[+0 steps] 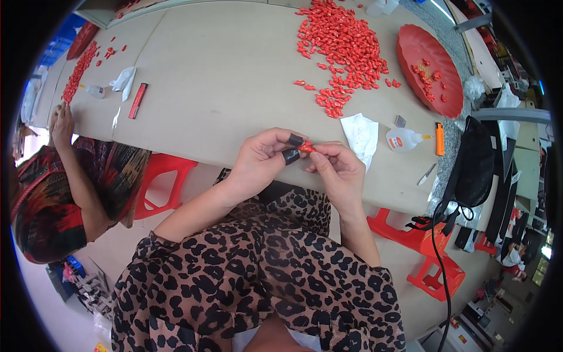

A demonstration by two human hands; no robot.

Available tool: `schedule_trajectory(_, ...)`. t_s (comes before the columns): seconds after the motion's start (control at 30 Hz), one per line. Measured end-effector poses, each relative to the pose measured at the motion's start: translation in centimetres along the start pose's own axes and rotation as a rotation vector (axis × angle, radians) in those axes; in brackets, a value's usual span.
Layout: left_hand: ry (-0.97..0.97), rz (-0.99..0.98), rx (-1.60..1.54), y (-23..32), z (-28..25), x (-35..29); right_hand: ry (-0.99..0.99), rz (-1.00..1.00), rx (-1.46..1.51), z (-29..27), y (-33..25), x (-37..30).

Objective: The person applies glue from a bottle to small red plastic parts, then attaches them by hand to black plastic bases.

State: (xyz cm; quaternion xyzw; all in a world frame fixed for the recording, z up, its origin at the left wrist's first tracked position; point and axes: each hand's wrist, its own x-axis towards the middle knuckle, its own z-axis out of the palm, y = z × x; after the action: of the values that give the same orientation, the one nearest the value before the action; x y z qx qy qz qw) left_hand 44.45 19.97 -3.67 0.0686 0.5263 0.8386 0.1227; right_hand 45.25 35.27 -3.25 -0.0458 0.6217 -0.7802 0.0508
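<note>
Both hands worked at the near edge of the table (pixel 234 76), just off its rim. Left hand (pixel 261 158) pinched a small red piece (pixel 307 148) between thumb and forefinger, both tips capped in dark finger covers (pixel 291 155). Right hand (pixel 340 170) closed on the same piece from the other end; the two grips met on it, held above the lap, not resting on the table.

Heap of like red pieces (pixel 343 50) lay toward the far edge; red tray (pixel 431 67) with a few pieces at the far right corner. White tissue (pixel 360 135), small glue bottle (pixel 403 139) and orange lighter (pixel 440 139) sat near the right end of the near edge.

Judgement: for clean work, keep the pinch at the very ends so the piece's middle stays visible, and hold the wrists steady and close together.

A second person's hand (pixel 61 126) rested at the left edge.
</note>
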Motion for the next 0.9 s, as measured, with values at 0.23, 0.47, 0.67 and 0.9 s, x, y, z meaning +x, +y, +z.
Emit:
schedule_trajectory(0.23,-0.033,0.037,-0.006,0.2,-0.6,-0.4,-0.006,-0.059,-0.090,0.7,0.4,-0.3)
schedule_trajectory(0.47,-0.028,0.008,-0.025,0.2,-0.5,-0.3,0.039,0.019,-0.131,1.2,-0.3,-0.3)
schedule_trajectory(0.67,0.061,0.028,-0.171,0.1,-0.2,0.0,0.176,0.235,0.387,1.0,-2.7,3.0)
schedule_trajectory(0.9,0.080,-0.041,-0.179,1.8,-0.8,1.6,0.497,-0.071,1.065,-4.4,-4.9,13.1)
